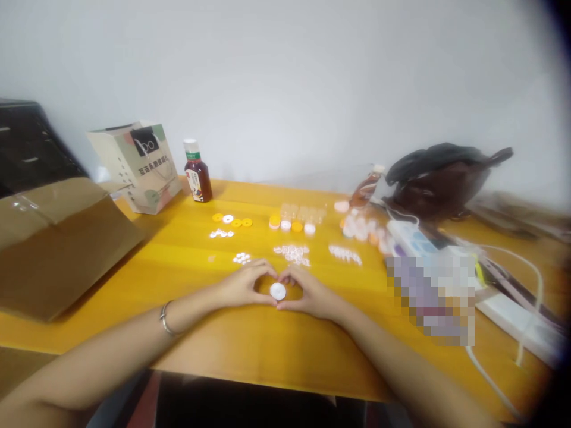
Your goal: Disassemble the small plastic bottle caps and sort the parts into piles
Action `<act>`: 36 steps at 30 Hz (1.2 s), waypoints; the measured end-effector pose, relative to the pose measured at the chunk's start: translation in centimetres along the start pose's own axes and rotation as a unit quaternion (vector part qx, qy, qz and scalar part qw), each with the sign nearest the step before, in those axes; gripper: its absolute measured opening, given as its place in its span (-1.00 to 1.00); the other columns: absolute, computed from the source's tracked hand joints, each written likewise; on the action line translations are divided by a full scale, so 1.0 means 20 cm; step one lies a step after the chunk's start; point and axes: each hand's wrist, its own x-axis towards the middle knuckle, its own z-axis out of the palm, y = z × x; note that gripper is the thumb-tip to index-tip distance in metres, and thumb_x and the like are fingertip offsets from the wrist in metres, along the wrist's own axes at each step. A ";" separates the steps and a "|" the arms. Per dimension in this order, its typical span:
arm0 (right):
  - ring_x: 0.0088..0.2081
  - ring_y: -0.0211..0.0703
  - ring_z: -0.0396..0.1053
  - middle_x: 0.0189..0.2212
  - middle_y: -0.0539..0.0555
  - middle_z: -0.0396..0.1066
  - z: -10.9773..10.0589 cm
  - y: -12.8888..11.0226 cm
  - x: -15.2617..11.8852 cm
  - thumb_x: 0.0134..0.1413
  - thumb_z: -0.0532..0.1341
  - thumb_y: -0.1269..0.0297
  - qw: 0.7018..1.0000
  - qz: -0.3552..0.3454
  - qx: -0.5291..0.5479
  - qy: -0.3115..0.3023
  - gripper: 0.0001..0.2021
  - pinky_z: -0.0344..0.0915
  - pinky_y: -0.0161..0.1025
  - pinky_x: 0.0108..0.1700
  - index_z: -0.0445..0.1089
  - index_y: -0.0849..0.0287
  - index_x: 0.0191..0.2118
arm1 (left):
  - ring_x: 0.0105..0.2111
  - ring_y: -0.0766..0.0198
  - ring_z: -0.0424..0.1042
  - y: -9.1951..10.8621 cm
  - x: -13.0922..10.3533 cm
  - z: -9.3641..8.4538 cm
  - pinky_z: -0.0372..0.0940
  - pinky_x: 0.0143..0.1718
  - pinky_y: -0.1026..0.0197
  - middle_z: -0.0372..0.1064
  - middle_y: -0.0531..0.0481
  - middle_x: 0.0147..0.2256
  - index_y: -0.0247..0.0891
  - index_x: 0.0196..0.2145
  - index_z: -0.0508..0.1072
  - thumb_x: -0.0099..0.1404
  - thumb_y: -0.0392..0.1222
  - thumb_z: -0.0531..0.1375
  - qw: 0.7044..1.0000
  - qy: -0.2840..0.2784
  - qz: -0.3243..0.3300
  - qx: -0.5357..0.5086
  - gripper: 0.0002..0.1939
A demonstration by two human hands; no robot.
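Nearest, two bare forearms are stretched over the yellow table [267, 351], and a silver bracelet [166, 320] is worn at the left wrist. In front of them, a ring is made by the curved fingers and thumbs of the left hand [243, 285] and the right hand [307, 292]. Inside this ring the white disc [278, 291] is seen, below the index fingertips and just above the thumb tips, with its lower left edge very close to the left thumb. The fingers are bent and not clenched; because of blur, it cannot be told if the disc is gripped by one hand, by both, or by neither. Just beyond the hands, small white pieces [292, 254] are laid in several groups. Farther, a row of orange and white rings [237, 223] is placed on the left, and clear containers [303, 213] are seen with orange and white round pieces [297, 227] before them. To the right, a blurred heap of pale pieces [363, 227] is found. At the back, a dark red bottle [198, 175] is stood upright beside a paper bag [143, 169], and a dark bag [437, 181] is placed at right, before the pale wall [285, 89].
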 end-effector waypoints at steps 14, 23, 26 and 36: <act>-0.29 -0.19 0.26 -0.37 0.03 0.29 0.02 0.00 0.01 -0.08 0.29 0.24 0.999 -0.037 -0.024 0.010 -0.81 0.21 -0.25 -0.25 0.32 0.14 -0.32 | -0.45 0.36 0.30 0.03 0.00 0.05 0.16 -0.42 0.34 0.35 0.04 -0.43 -0.31 -0.42 0.40 0.15 -0.13 0.20 0.995 0.003 -0.094 -0.015 -0.83; -0.33 -0.20 0.26 -0.40 0.02 0.31 0.05 -0.02 0.02 -0.10 0.30 0.25 0.999 -0.033 -0.038 0.011 -0.82 0.18 -0.27 -0.29 0.30 0.15 -0.38 | -0.52 0.36 0.35 0.06 0.02 0.04 0.14 -0.49 0.37 0.42 0.06 -0.51 -0.31 -0.47 0.45 0.07 -0.14 0.23 0.986 -0.015 -0.169 -0.001 -0.85; -0.34 -0.20 0.26 -0.41 0.02 0.31 0.05 -0.03 0.03 -0.11 0.30 0.26 0.998 -0.037 -0.040 0.014 -0.81 0.17 -0.27 -0.29 0.29 0.16 -0.37 | -0.54 0.36 0.35 0.08 0.02 0.04 0.12 -0.52 0.37 0.43 0.06 -0.54 -0.31 -0.49 0.45 0.05 -0.19 0.22 0.984 -0.012 -0.175 0.031 -0.88; -0.35 -0.21 0.27 -0.43 0.00 0.31 0.05 -0.04 0.02 -0.14 0.30 0.33 0.999 -0.017 -0.027 0.022 -0.84 0.19 -0.28 -0.30 0.30 0.16 -0.38 | -0.49 0.30 0.34 0.11 -0.03 0.06 0.14 -0.46 0.31 0.39 -0.03 -0.47 -0.30 -0.43 0.44 0.17 -0.26 0.13 0.975 -0.012 -0.042 0.217 -0.90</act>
